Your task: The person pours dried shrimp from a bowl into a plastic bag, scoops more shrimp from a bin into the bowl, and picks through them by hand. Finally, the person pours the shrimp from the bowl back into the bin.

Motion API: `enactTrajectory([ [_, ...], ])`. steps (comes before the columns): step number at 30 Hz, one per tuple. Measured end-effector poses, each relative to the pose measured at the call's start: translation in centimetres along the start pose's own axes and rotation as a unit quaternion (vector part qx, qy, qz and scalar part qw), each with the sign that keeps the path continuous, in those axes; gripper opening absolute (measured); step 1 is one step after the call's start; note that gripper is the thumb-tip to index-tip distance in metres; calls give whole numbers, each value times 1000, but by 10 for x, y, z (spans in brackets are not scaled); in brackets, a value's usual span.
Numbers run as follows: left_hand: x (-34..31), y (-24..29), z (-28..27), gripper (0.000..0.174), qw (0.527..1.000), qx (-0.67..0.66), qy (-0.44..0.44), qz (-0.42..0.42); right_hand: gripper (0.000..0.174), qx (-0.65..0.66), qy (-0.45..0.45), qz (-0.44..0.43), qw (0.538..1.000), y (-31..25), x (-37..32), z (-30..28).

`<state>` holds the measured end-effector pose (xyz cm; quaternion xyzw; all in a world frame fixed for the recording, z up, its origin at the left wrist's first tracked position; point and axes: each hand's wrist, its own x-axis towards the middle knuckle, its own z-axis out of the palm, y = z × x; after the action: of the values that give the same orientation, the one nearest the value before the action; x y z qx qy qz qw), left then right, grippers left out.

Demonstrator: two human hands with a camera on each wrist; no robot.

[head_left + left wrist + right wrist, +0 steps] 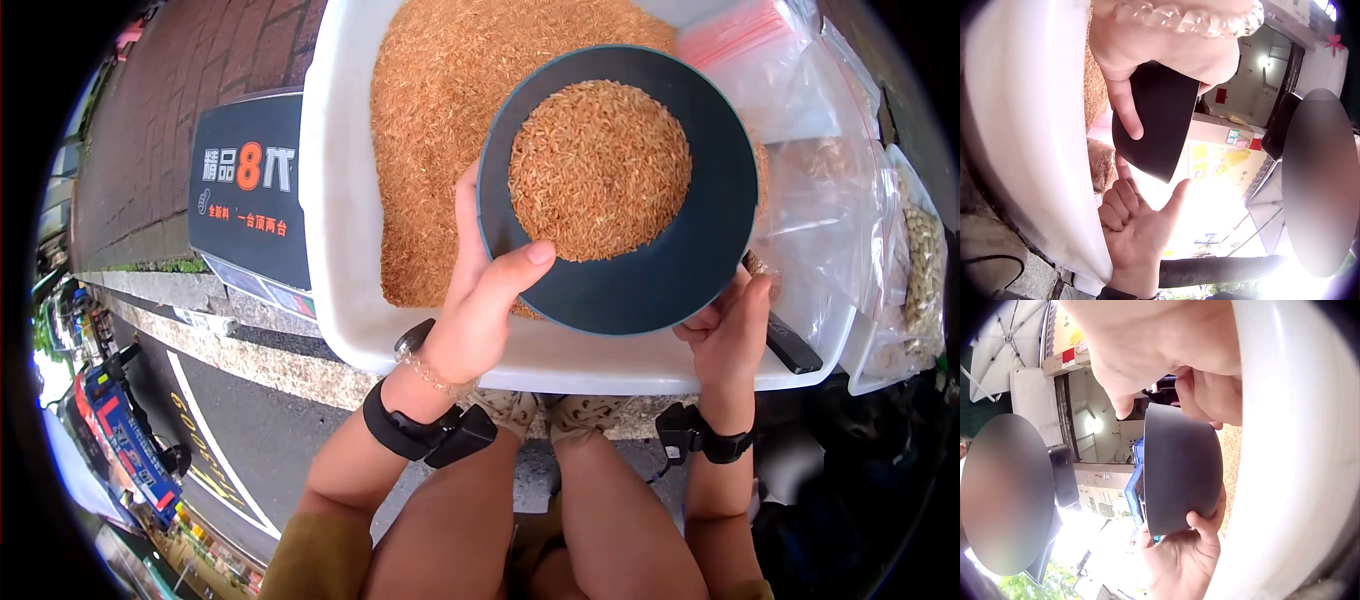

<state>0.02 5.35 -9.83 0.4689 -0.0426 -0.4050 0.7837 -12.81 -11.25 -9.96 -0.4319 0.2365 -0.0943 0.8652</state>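
Note:
A dark blue-grey bowl (630, 295) is held over the front of a white tub (345, 250), with a mound of reddish-brown rice grains (600, 165) inside. My left hand (485, 300) grips the bowl's left side, thumb over the rim and fingers on the outer wall. On the other side is my right hand (735, 325), its extended index finger (1122, 169) at the bowl's base. Its other fingers are bent, and its thumb stands off the wall in the left wrist view. More loose grain (430, 150) fills much of the tub.
Clear plastic bags (810, 200) lie along the tub's right side, near a black-handled object (795, 348). A printed dark box (250, 190) stands to the left. Another white container (900, 340) with pale pieces is at far right. My legs are just below the tub.

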Motion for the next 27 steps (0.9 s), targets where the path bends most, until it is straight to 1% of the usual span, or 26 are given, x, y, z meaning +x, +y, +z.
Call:
enactTrajectory([
  [1,1,0,2,69,1000,-2,-3,1,48,-52,-24,-1,998,2,2,2],
  [2,0,0,4,70,1000,15,-9,-3,46,-130,3,-1,991,0,-2,9],
  [4,-2,1,7,72,999,32,-17,-6,43,-208,67,-32,975,7,-5,29],
  [5,-4,1,7,73,998,44,-29,-19,43,-208,69,-34,975,5,-5,27],
  [7,-5,1,8,75,997,57,-43,-32,38,-201,95,74,972,1,-7,19],
  [8,-6,0,8,75,997,71,-31,0,38,-202,98,72,972,3,-7,19],
  [9,-5,0,8,75,996,85,-18,33,36,-192,132,46,971,5,-8,22],
  [10,-5,1,7,75,996,85,-22,33,35,-182,167,20,969,6,-8,22],
  [11,-4,3,4,74,999,43,-9,7,35,-183,169,16,968,5,-8,20],
  [12,-4,4,2,74,1000,2,4,-21,36,-191,149,5,970,3,-8,17],
  [13,-4,3,2,74,1000,3,0,-21,37,-200,129,-6,971,2,-8,15],
  [14,-4,2,1,74,1000,14,6,-16,37,-199,132,-9,971,1,-9,14],
  [16,-5,2,1,75,1000,27,10,-11,44,-152,116,31,981,-1,-11,13],
  [19,-8,0,2,77,999,32,15,-35,44,-141,115,14,983,-2,-9,13],
  [21,-9,-7,3,48,998,-23,36,43,45,-142,128,6,982,0,-9,10],
  [22,-10,-7,3,48,998,-22,37,41,46,-144,139,-1,980,1,-9,8],
  [25,-12,-1,5,49,999,-21,26,30,47,-140,133,-13,981,1,-10,8],
  [27,-10,6,6,82,999,13,-10,-38,48,-140,133,-16,981,1,-10,9],
])
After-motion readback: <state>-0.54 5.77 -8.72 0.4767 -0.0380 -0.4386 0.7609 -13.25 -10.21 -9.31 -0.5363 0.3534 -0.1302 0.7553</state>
